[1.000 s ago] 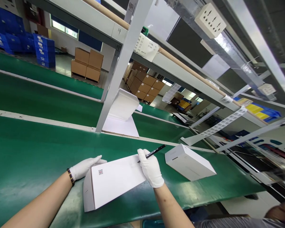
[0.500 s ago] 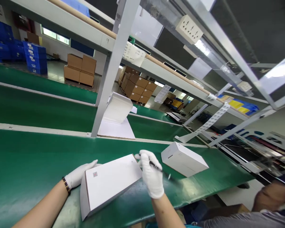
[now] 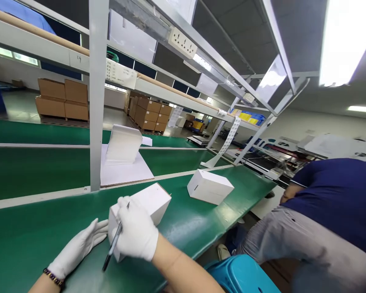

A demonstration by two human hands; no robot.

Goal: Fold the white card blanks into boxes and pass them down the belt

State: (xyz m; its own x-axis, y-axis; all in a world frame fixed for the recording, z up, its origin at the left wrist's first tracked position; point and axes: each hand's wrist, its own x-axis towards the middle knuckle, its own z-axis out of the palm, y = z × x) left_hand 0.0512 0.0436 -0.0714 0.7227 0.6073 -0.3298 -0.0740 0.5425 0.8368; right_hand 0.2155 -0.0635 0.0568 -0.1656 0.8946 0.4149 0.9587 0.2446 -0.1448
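Note:
A white box (image 3: 154,198) lies on the green work surface in front of me, its left end partly hidden by my right hand. My right hand (image 3: 137,230), in a white glove, is closed around a dark pen (image 3: 112,245) that points down toward me. That hand is over the box's left end; whether it presses on the box I cannot tell. Beside the same end, my gloved left hand (image 3: 82,246) has its fingers stretched out, the tips at or very near the box's side. A second white box (image 3: 210,187) sits farther right.
A stack of white sheets (image 3: 123,146) stands on a white board (image 3: 128,175) behind the metal post (image 3: 96,101). A printed label strip (image 3: 228,142) hangs from the rack. At right, a bent-over person (image 3: 332,211) is near a blue stool (image 3: 244,274).
My right hand has moved from the box's right end to its left end, pen still held. The left hand has come off the box's far side to its left end. My view has swung right.

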